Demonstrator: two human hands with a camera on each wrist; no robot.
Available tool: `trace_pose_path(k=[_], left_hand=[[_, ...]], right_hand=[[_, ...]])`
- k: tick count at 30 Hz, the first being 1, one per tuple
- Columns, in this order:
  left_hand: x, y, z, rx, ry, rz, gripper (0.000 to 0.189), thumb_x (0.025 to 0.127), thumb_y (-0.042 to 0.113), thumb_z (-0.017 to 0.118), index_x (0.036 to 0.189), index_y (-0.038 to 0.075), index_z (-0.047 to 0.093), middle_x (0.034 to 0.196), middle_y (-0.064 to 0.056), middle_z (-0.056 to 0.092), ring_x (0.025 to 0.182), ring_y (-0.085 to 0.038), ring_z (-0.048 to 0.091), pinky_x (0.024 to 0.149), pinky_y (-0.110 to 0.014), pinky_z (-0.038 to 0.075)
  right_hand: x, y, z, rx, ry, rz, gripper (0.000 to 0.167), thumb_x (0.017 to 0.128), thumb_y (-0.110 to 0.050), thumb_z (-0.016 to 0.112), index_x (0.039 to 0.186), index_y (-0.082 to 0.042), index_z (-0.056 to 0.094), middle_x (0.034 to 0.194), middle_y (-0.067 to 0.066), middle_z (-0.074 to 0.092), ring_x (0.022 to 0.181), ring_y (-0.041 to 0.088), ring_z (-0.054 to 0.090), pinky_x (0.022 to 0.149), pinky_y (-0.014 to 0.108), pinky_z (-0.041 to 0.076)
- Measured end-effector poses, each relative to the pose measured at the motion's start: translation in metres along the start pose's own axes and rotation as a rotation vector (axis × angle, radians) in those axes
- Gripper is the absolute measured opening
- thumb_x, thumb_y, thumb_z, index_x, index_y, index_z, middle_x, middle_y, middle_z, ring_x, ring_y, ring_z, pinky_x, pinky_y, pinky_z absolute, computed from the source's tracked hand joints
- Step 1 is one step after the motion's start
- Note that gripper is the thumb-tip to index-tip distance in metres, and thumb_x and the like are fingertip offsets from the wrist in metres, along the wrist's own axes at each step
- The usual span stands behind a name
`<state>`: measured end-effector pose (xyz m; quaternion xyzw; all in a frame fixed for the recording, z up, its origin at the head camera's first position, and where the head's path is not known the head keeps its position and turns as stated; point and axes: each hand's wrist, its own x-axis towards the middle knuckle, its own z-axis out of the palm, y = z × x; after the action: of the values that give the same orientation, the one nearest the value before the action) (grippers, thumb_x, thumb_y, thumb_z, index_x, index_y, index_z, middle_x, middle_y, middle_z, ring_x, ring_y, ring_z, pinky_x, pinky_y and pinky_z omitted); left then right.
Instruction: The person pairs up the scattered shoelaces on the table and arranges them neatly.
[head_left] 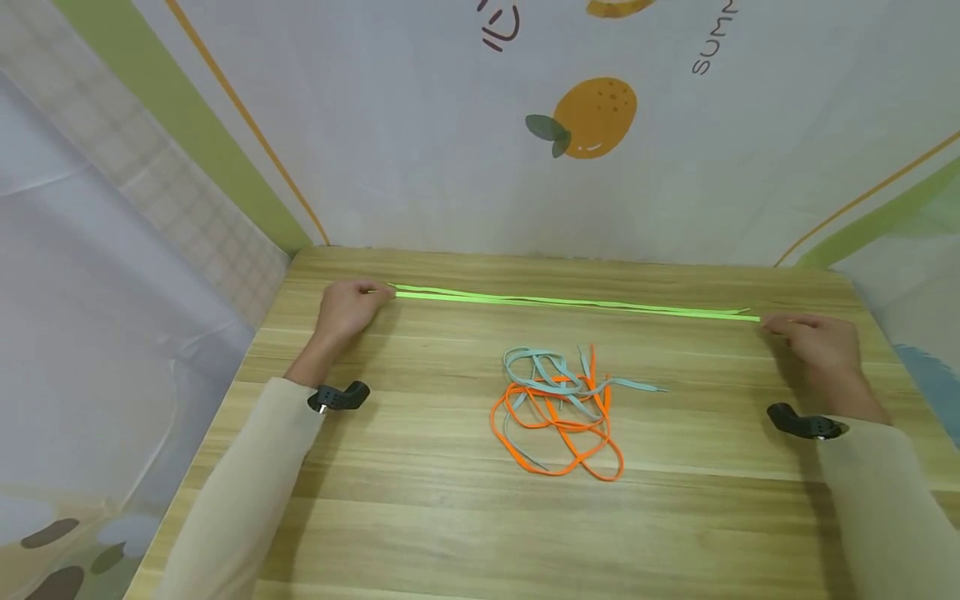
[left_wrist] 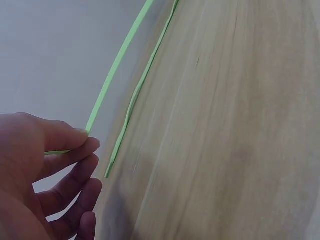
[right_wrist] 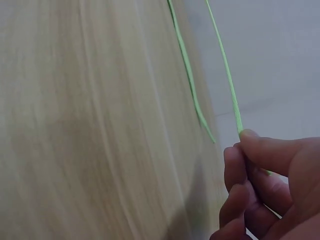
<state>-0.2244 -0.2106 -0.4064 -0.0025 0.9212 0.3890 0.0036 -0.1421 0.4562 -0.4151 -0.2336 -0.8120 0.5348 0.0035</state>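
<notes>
Two green shoelaces run nearly parallel across the back of the table. One green shoelace (head_left: 705, 314) is stretched straight between the hands, raised off the wood. My left hand (head_left: 349, 310) pinches one end of it between thumb and forefinger, and my right hand (head_left: 821, 340) pinches the other end the same way. Behind it the other green shoelace (left_wrist: 129, 110) lies on the table, slightly wavy; its tip (right_wrist: 209, 134) ends short of my right hand. In the middle of the table an orange shoelace (head_left: 517, 450) and a pale blue shoelace (head_left: 633, 384) lie in a loose, tangled heap.
The wooden table (head_left: 420, 533) meets a white curtain (head_left: 420, 167) printed with fruit at its back edge. More curtain hangs along the left and right sides. A black wrist camera (head_left: 341, 396) is strapped on each sleeve.
</notes>
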Motion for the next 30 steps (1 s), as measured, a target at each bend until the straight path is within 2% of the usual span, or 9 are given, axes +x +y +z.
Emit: trace_pose_path(k=[4, 7, 10, 12, 18, 20, 23, 26, 30], left_hand=[[0.006, 0.000, 0.004, 0.033, -0.001, -0.020, 0.035, 0.106, 0.030, 0.067, 0.121, 0.002, 0.083, 0.135, -0.021, 0.074, 0.133, -0.043, 0.065, 0.110, -0.057, 0.049], [0.009, 0.000, 0.007, 0.069, -0.008, -0.047, 0.036, 0.106, 0.032, 0.066, 0.121, 0.004, 0.083, 0.137, -0.020, 0.073, 0.131, -0.043, 0.065, 0.106, -0.058, 0.051], [0.012, -0.001, 0.009, 0.098, -0.008, -0.067, 0.036, 0.105, 0.033, 0.067, 0.121, 0.005, 0.084, 0.137, -0.019, 0.073, 0.128, -0.042, 0.067, 0.098, -0.054, 0.053], [0.014, -0.001, 0.010, 0.112, -0.002, -0.072, 0.035, 0.104, 0.033, 0.067, 0.120, 0.006, 0.084, 0.137, -0.018, 0.074, 0.125, -0.041, 0.068, 0.091, -0.049, 0.053], [0.019, -0.002, 0.012, 0.123, 0.015, -0.077, 0.034, 0.101, 0.031, 0.069, 0.118, 0.008, 0.085, 0.134, -0.017, 0.075, 0.109, -0.038, 0.071, 0.073, -0.038, 0.048], [0.020, -0.003, 0.013, 0.129, 0.019, -0.085, 0.034, 0.100, 0.031, 0.069, 0.118, 0.008, 0.085, 0.134, -0.017, 0.076, 0.103, -0.037, 0.071, 0.070, -0.037, 0.047], [0.021, -0.004, 0.014, 0.144, 0.016, -0.096, 0.034, 0.100, 0.032, 0.069, 0.117, 0.008, 0.085, 0.133, -0.017, 0.076, 0.099, -0.035, 0.071, 0.067, -0.036, 0.047], [0.023, -0.004, 0.015, 0.159, 0.011, -0.104, 0.034, 0.100, 0.032, 0.069, 0.118, 0.007, 0.084, 0.133, -0.018, 0.075, 0.099, -0.035, 0.071, 0.065, -0.035, 0.048], [0.024, -0.001, 0.016, 0.174, 0.010, -0.111, 0.035, 0.100, 0.033, 0.069, 0.120, 0.007, 0.084, 0.132, -0.018, 0.076, 0.100, -0.037, 0.073, 0.065, -0.036, 0.050]], right_hand=[[0.004, 0.001, 0.003, -0.109, 0.019, -0.001, 0.022, 0.103, -0.039, 0.078, 0.083, -0.043, 0.085, 0.079, -0.041, 0.064, 0.100, -0.005, 0.057, 0.085, 0.010, 0.043], [0.006, 0.000, 0.004, -0.211, 0.032, 0.000, 0.018, 0.102, -0.049, 0.076, 0.085, -0.047, 0.083, 0.085, -0.041, 0.058, 0.130, 0.020, 0.060, 0.106, 0.024, 0.046], [0.009, -0.001, 0.006, -0.255, 0.036, 0.013, 0.018, 0.101, -0.055, 0.075, 0.088, -0.046, 0.082, 0.104, -0.027, 0.060, 0.150, 0.042, 0.044, 0.108, 0.036, 0.047], [0.010, -0.002, 0.007, -0.266, 0.043, 0.020, 0.020, 0.100, -0.056, 0.075, 0.093, -0.041, 0.086, 0.116, -0.015, 0.060, 0.149, 0.043, 0.044, 0.101, 0.031, 0.049], [0.015, -0.002, 0.014, -0.306, 0.072, 0.014, 0.024, 0.100, -0.054, 0.075, 0.081, -0.043, 0.080, 0.124, 0.001, 0.063, 0.137, 0.040, 0.051, 0.079, 0.021, 0.045], [0.017, -0.002, 0.016, -0.324, 0.071, 0.017, 0.026, 0.102, -0.053, 0.073, 0.081, -0.039, 0.081, 0.134, 0.011, 0.064, 0.142, 0.044, 0.049, 0.084, 0.026, 0.047], [0.018, -0.003, 0.017, -0.355, 0.071, 0.018, 0.040, 0.103, -0.053, 0.070, 0.105, -0.017, 0.089, 0.151, 0.026, 0.058, 0.147, 0.049, 0.046, 0.100, 0.043, 0.051], [0.019, -0.003, 0.018, -0.380, 0.073, 0.009, 0.060, 0.104, -0.052, 0.069, 0.127, 0.003, 0.079, 0.155, 0.031, 0.055, 0.148, 0.052, 0.044, 0.114, 0.060, 0.045], [0.021, -0.002, 0.019, -0.392, 0.068, -0.004, 0.064, 0.105, -0.050, 0.067, 0.134, 0.006, 0.074, 0.154, 0.032, 0.055, 0.147, 0.054, 0.044, 0.117, 0.065, 0.040]])
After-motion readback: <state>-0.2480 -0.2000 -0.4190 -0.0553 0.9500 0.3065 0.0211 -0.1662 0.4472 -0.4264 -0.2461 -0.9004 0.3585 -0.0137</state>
